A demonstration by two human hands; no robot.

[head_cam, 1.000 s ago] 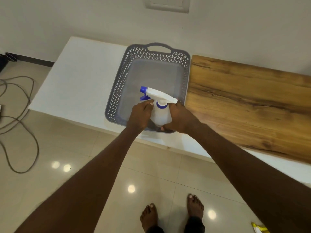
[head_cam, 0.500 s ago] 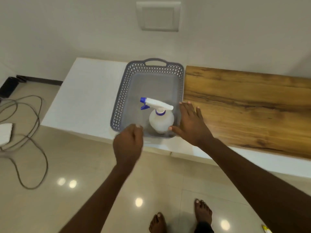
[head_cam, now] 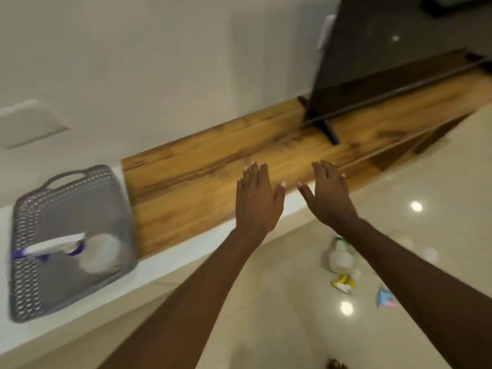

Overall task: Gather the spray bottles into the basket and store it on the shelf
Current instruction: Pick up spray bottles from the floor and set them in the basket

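One spray bottle [head_cam: 90,249] already in the basket [head_cam: 26,275] on the counter — another bottle [head_cam: 339,258] lies on the floor; left hand [head_cam: 257,201] & right hand [head_cam: 330,195] spread, holding nothing — shelving not yet done.

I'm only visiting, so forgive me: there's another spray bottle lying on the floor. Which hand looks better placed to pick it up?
Probably the right hand. The spray bottle on the floor lies beside the right forearm, on that side of the body, so the left hand would have to cross over. Both hands are open and hold nothing.
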